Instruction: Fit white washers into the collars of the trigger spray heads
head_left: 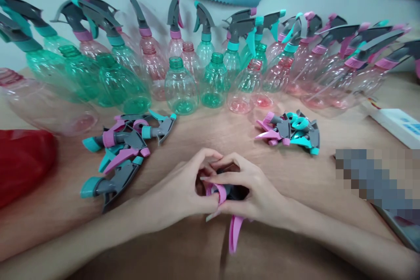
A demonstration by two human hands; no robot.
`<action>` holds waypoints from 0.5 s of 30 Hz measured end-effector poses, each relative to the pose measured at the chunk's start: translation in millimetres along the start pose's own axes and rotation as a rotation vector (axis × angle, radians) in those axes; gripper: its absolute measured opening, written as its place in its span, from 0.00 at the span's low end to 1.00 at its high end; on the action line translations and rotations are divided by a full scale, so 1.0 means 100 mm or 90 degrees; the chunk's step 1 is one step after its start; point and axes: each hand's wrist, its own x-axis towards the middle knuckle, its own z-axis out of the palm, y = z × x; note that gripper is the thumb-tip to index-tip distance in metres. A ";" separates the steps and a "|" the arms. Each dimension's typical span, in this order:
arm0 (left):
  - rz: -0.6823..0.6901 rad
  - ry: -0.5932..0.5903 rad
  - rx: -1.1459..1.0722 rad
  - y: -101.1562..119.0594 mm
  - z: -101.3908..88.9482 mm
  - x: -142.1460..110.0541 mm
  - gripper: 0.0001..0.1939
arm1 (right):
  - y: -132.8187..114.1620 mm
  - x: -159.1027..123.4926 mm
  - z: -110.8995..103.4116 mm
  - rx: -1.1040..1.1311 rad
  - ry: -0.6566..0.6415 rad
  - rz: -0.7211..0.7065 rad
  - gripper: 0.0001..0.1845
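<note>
Both my hands meet over the near middle of the table, around one grey and pink trigger sprayer head [234, 232]. The fingers of my left hand [197, 183] close on its pink collar. My right hand [254, 183] wraps round the grey body, which is mostly hidden by the fingers. Its pink trigger points down below my right hand. To the left lies a pile of pink, teal and grey sprayer heads [126, 142]. A smaller pile of sprayer heads [288, 131] lies to the right.
Along the wall stand several green and pink clear bottles, some with open necks, like a green bottle [213, 81], others topped with sprayers. A red item [26, 164] is at the left edge. On the right are a white box [398, 124] and a partly blurred dark flat device [398, 223].
</note>
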 end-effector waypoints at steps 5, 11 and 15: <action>-0.003 0.058 0.068 0.05 0.09 -0.06 0.22 | 0.02 -0.05 0.02 -0.018 0.038 -0.012 0.18; 0.060 0.091 0.067 -0.01 0.17 -0.08 0.22 | 0.01 -0.08 0.02 -0.054 0.051 -0.023 0.18; 0.042 0.019 0.012 0.02 0.06 -0.06 0.22 | 0.01 -0.09 0.02 -0.057 0.057 -0.028 0.20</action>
